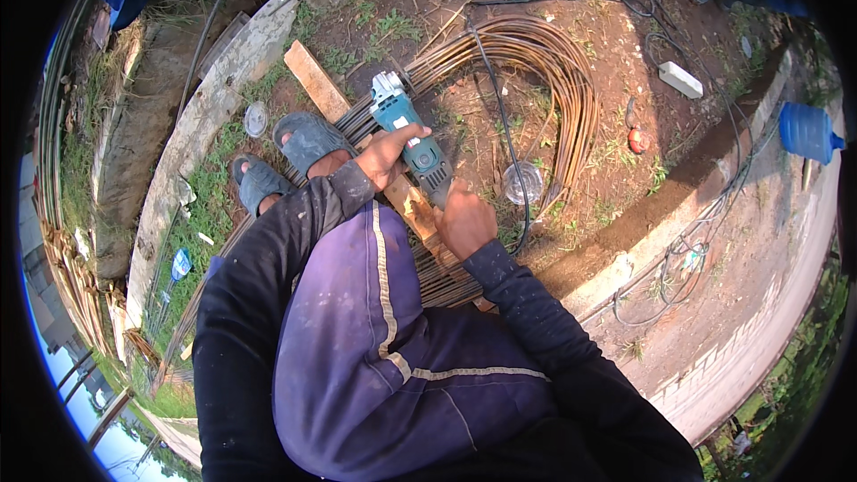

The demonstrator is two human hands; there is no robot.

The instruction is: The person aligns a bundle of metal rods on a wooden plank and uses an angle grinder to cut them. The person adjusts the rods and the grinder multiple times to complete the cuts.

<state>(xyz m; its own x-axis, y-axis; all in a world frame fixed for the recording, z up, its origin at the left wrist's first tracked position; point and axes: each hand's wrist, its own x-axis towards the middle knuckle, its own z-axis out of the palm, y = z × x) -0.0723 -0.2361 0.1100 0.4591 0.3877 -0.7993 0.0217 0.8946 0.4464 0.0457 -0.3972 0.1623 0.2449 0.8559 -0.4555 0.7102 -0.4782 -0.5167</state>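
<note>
The fingers of the left hand [384, 159] are curled around the teal body of an angle grinder [416, 136]; those of the right hand [469, 221] are wrapped around its dark rear end, their undersides hidden. The grinder is held over the middle of the ground [625, 36], its silver head pointed away from the body, just beside the left end of a curved bundle of rusty steel rods [576, 76]; whether the disc touches steel, or spins, cannot be told.

For steady work, a firm hold by both hands is best kept, the disc square to the rods and pressed lightly, so that binding and kickback are avoided; the rods are best kept pinned, and sparks directed clear of the legs. A wooden plank [312, 78] is laid close by, beyond the grinder; a second piece of timber [417, 212] is seen beneath it, across straight rods. The feet are shod only in open grey sandals [310, 141], set near the head; they are better drawn farther back.

A black cable [494, 80] is draped across the bundle, down past the right hand, and should be kept away from the disc; a clear plastic cup [522, 183] is set inside the curve. The ground is bounded at its left edge by a curved concrete kerb [170, 174]; beyond its right edge a blue water jug [806, 132] is seen.
</note>
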